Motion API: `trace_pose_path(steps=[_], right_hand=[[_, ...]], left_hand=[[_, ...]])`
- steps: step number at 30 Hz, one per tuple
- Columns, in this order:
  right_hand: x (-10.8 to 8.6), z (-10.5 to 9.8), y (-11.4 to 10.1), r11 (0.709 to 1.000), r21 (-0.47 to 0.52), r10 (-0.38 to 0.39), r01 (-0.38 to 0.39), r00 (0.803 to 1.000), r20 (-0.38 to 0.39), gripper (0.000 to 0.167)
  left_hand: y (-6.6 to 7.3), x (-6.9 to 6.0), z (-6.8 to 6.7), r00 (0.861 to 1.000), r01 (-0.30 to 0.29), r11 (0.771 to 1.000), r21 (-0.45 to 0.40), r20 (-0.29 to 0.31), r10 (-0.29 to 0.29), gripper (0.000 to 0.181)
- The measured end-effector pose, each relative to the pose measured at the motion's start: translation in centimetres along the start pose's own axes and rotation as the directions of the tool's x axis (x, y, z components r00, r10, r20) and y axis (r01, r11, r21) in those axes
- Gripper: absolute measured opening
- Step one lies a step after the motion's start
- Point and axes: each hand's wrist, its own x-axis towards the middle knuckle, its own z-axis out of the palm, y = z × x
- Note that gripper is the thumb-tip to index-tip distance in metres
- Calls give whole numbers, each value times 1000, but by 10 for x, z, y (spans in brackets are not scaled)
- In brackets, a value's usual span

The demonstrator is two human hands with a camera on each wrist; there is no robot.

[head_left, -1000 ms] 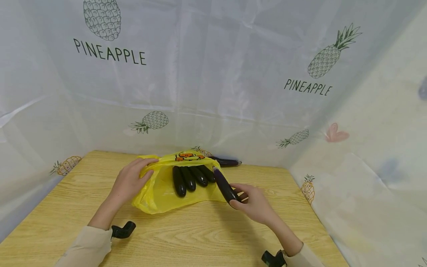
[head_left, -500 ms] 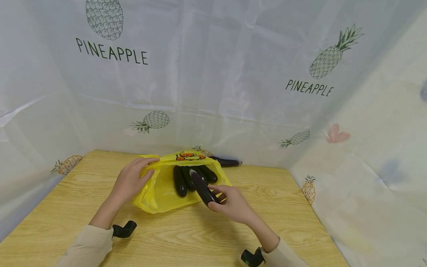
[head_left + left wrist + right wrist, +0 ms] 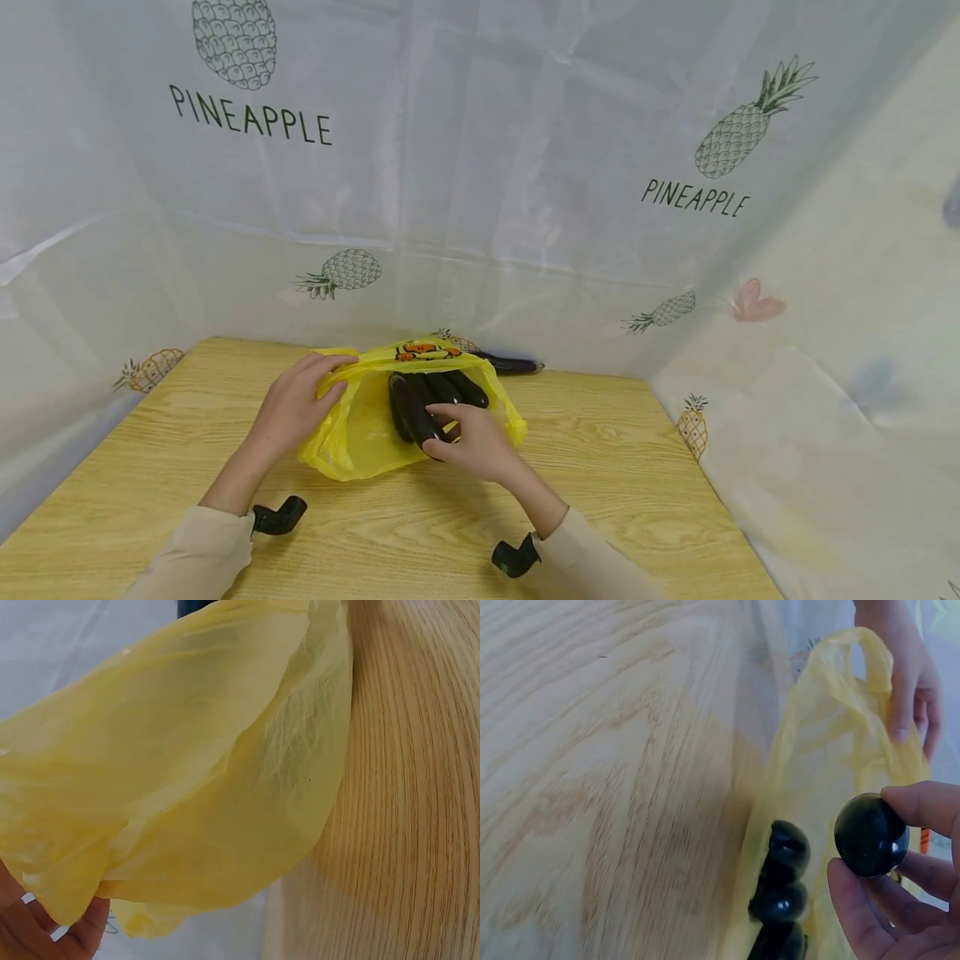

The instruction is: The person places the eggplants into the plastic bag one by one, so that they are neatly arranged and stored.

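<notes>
A yellow plastic bag [image 3: 358, 446] lies on its side on the table with its mouth toward me, and its upper rim is pinched in my left hand [image 3: 294, 406]. My right hand [image 3: 477, 444] holds a dark eggplant [image 3: 412, 410] by its near end at the bag's mouth, the far end inside above the others. Several more eggplants [image 3: 472, 389] lie side by side in the bag, partly hidden. The right wrist view shows the rounded end of the held eggplant [image 3: 871, 835] between thumb and fingers. Yellow film [image 3: 202, 772] fills much of the left wrist view.
Another eggplant [image 3: 517, 365] lies behind the bag, near the back edge of the wooden table [image 3: 600, 467]. A sheet printed with pineapples [image 3: 480, 167] stands as a wall behind and on both sides.
My right hand has carried the eggplant leftward from beside the bag's right edge into its mouth, over the other eggplants. My left hand stays on the bag's rim.
</notes>
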Motion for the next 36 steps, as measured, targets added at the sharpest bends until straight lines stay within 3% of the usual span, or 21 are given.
trace_pose_path(steps=[10, 16, 36], right_hand=[[27, 24, -4, 998, 50, 31, -32, 999, 20, 51], [38, 38, -3, 997, 46, 57, -56, 998, -15, 52], [49, 59, -7, 997, -6, 71, -72, 994, -81, 50]], left_hand=[[-1, 0, 0, 1000, 16, 1000, -2, 13, -16, 42], [-2, 0, 0, 1000, 23, 1000, 0, 16, -23, 43], [-2, 1, 1, 1000, -12, 1000, 6, -3, 12, 43]])
